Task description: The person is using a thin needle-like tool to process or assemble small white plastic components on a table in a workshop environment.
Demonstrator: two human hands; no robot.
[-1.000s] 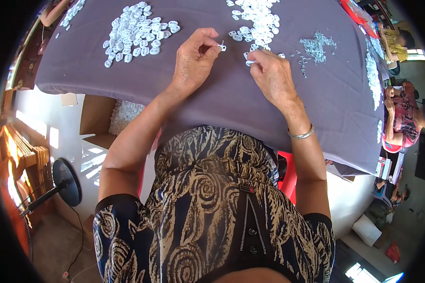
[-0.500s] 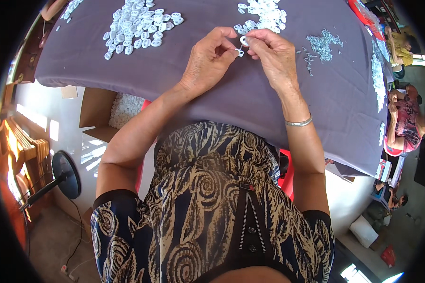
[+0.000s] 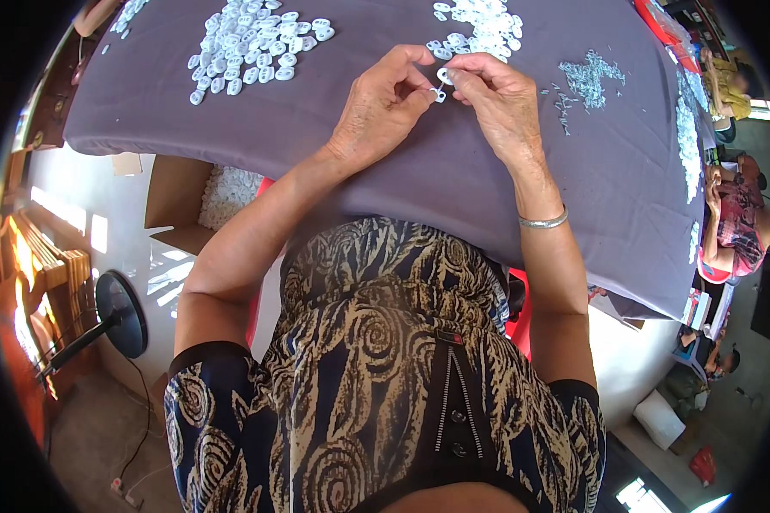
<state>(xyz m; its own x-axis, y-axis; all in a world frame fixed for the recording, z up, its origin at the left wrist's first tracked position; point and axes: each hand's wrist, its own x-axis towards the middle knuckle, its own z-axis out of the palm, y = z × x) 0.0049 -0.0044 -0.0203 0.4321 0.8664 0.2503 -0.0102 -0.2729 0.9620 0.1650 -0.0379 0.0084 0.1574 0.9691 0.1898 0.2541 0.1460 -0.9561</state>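
While your left hand [image 3: 381, 107] is pinching a small white piece [image 3: 440, 96] over the tabletop [image 3: 607, 188], your right hand [image 3: 505, 104] is gripping a white oval piece [image 3: 442, 75] just beside it. Beyond them a white heap [image 3: 483, 30] is lying, with thin metallic bits [image 3: 595, 79] scattering rightward and another white pile [image 3: 252, 47] spreading leftward.
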